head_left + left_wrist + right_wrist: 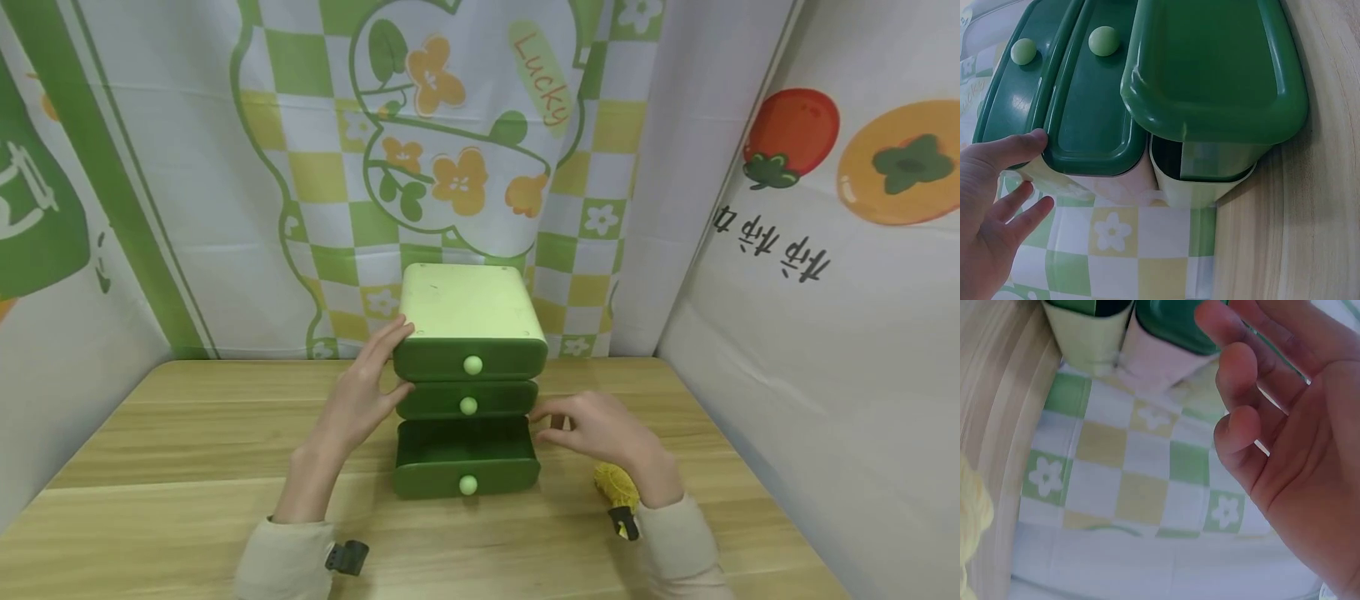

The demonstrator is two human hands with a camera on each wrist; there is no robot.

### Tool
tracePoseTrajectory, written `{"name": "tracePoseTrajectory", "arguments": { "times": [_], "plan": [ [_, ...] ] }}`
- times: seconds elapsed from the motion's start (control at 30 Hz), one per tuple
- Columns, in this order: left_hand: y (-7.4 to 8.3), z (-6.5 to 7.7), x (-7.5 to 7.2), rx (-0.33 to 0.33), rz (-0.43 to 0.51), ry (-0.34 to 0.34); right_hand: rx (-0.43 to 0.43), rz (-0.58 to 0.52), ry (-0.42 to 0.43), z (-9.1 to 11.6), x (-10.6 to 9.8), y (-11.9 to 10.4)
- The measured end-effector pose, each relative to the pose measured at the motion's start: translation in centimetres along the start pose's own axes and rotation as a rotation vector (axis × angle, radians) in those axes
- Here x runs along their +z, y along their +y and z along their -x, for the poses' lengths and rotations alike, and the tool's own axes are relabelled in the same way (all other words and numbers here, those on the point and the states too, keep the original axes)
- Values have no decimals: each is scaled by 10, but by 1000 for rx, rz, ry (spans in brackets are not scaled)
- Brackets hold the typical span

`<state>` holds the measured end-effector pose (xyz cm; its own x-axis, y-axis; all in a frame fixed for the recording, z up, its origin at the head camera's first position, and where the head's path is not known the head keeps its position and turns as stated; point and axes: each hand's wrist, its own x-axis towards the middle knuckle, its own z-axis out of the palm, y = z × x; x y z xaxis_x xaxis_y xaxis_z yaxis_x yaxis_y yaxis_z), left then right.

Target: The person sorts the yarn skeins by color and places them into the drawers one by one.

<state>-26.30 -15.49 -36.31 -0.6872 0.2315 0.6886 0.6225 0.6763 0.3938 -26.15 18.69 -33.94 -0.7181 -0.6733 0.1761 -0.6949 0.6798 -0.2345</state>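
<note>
A small three-drawer box [472, 300] with a pale yellow-green top and dark green drawer fronts stands on the table. Its bottom drawer [468, 481] is pulled out; the upper two are closed. My left hand [358, 404] rests against the box's left side, fingers by the top edge and thumb at the seam between the upper drawers, as the left wrist view shows at the thumb [1025, 147]. My right hand [600, 425] is at the right side near the middle drawer [442, 401], fingers loosely bent with nothing in them in the right wrist view.
A yellow yarn-like bundle [617, 485] with a black band lies on the wooden table [187, 500], partly hidden under my right forearm. Behind the box hangs a checkered, flowered curtain [300, 175]. A printed white sheet [825, 333] closes off the right side.
</note>
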Motion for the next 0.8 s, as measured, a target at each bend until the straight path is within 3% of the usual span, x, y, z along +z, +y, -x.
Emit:
{"name": "tracePoseTrajectory", "arguments": {
  "times": [0.2,0.4,0.8],
  "plan": [
    [0,0,0,-4,-1,-3,63,-20,11,8,-5,12],
    [0,0,0,6,0,-2,132,-65,-31,13,-9,21],
    [-1,0,1,0,9,-2,183,-163,-43,24,-8,52]
  ]
}}
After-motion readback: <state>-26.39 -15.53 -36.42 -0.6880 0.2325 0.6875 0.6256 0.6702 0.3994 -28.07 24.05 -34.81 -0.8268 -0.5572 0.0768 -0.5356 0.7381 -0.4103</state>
